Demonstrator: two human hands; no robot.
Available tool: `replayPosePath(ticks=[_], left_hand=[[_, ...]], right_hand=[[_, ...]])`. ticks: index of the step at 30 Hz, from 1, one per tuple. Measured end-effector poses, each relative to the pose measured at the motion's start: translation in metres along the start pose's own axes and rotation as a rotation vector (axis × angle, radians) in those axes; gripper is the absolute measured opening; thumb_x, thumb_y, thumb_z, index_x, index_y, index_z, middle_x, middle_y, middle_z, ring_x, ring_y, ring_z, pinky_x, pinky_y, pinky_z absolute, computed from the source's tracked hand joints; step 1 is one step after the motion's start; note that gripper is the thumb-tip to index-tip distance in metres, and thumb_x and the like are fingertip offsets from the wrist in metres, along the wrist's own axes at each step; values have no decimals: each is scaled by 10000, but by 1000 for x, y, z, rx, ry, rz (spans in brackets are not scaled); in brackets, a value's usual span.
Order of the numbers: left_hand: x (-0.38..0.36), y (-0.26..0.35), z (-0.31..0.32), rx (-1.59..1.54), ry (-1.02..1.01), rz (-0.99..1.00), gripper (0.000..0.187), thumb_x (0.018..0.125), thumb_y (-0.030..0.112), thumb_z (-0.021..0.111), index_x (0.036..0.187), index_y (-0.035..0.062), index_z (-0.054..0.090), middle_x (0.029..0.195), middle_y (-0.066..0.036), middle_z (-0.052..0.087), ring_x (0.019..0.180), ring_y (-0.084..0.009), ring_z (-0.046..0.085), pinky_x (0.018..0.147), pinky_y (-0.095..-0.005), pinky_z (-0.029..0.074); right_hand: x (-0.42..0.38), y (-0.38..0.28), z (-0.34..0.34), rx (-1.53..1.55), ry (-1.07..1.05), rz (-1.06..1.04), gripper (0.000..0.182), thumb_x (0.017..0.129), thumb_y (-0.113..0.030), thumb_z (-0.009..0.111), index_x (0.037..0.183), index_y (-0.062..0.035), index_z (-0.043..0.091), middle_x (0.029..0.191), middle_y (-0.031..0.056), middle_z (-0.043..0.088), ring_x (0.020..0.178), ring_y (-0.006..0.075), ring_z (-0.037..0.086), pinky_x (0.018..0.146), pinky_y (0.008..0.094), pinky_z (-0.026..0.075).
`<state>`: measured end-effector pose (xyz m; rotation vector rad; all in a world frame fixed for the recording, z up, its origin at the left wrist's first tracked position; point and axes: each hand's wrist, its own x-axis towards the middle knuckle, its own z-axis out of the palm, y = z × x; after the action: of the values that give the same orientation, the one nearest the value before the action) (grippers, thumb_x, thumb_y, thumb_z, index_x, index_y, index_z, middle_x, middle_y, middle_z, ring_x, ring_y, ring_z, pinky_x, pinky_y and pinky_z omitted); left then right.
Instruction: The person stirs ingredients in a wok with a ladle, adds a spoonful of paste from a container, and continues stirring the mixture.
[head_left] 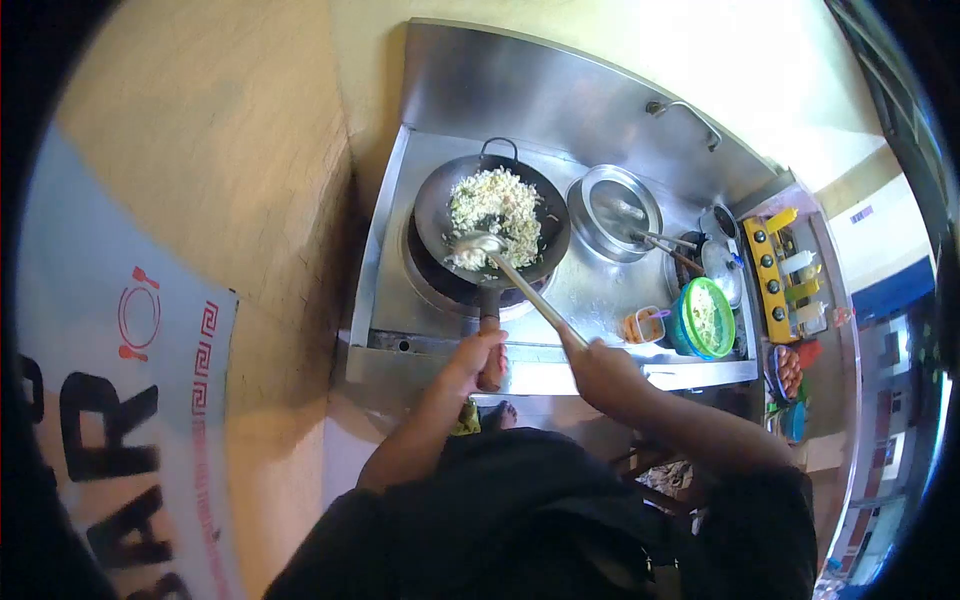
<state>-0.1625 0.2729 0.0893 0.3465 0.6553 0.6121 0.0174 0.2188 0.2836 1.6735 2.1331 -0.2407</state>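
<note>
A banner [150, 400] with black lettering hangs at nine o'clock, well apart from the stove [390, 255]. Taking the wok [433, 205] as the dial's centre, its loop points to twelve and its handle [489, 310] to six, where the left hand [478, 358] is closed around the wooden grip. The rice [515, 205], flecked with green, lies inside the wok, over the burner. At its seven-o'clock edge sits the head of the ladle [540, 300], whose shaft slants to five o'clock into the right hand [600, 374], wrapped firmly around it. A metal pot [620, 253] stands just beside the wok at three. At four come a small tub [645, 338] with orange-brown contents and, touching or nearly so, a green bowl [718, 346] of pale shreds; the tap [690, 110] juts out at two. Farther off, past three, a yellow rack [762, 255] holds bottles [800, 262].
</note>
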Motion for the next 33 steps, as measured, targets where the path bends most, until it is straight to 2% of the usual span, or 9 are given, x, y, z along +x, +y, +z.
replayPosePath(ticks=[3, 4, 11, 17, 20, 26, 28, 30, 33], left_hand=[[-30, -1, 57, -319, -152, -49, 129, 815, 96, 602, 759, 43, 499, 631, -66, 514, 544, -182, 540, 496, -331, 466], [-57, 15, 89, -173, 21, -22, 130, 809, 86, 593, 736, 41, 496, 626, -70, 514, 532, -187, 530, 496, -330, 462], [-12, 2, 58, -254, -62, 1, 112, 788, 79, 593, 735, 46, 500, 621, -69, 510, 541, -191, 528, 508, -352, 464], [4, -11, 29, -275, -40, -24, 83, 785, 69, 587, 775, 45, 508, 629, -56, 500, 553, -180, 526, 517, -350, 464], [2, -8, 14, -190, -138, 69, 97, 799, 79, 598, 820, 39, 513, 667, -49, 513, 564, -170, 536, 523, -344, 480], [0, -1, -8, -77, 27, 95, 120, 824, 103, 614, 863, 50, 514, 702, -37, 529, 559, -152, 549, 523, -332, 507], [-3, -5, -12, 5, 34, 75, 127, 825, 104, 620, 871, 51, 514, 705, -36, 528, 559, -148, 546, 521, -331, 505], [2, 5, -16, -47, -27, 16, 132, 830, 120, 626, 872, 52, 520, 706, -35, 527, 563, -144, 548, 511, -326, 501], [-7, 14, -12, 31, 43, 69, 137, 836, 129, 627, 882, 54, 521, 708, -31, 516, 547, -134, 531, 499, -321, 494]], right_hand=[[-14, 46, -11, -316, -57, 29, 673, 837, -102, 493, 1446, -109, 207, 827, 235, 590, 654, 311, 640, 509, 405, 520], [-9, 75, -10, -554, -15, -47, 673, 839, -112, 506, 1448, -143, 221, 873, 234, 582, 671, 299, 637, 506, 388, 520], [-19, 121, -117, -388, 211, 23, 570, 805, -65, 569, 1324, -279, 468, 926, 158, 588, 783, 255, 632, 636, 374, 519], [8, 109, -80, -405, 33, 26, 613, 824, -108, 531, 1387, -279, 362, 915, 159, 619, 765, 267, 644, 636, 367, 521], [76, 135, 21, 24, 21, 208, 574, 858, -161, 514, 1398, -244, 337, 925, 223, 613, 814, 381, 623, 718, 487, 491], [88, 104, 40, 488, 220, 263, 556, 870, -179, 518, 1397, -156, 341, 1078, 304, 568, 978, 463, 561, 861, 494, 434], [129, 128, 100, 397, 406, 208, 548, 876, -165, 508, 1398, -139, 340, 885, 264, 632, 751, 405, 631, 704, 468, 501], [118, 118, 85, 994, 103, 249, 527, 884, -159, 504, 1388, -103, 364, 611, 54, 487, 443, 133, 445, 378, 323, 419], [106, 115, 66, 1021, -47, 235, 528, 879, -166, 516, 1381, -90, 369, 692, 112, 600, 519, 245, 572, 482, 382, 483]])
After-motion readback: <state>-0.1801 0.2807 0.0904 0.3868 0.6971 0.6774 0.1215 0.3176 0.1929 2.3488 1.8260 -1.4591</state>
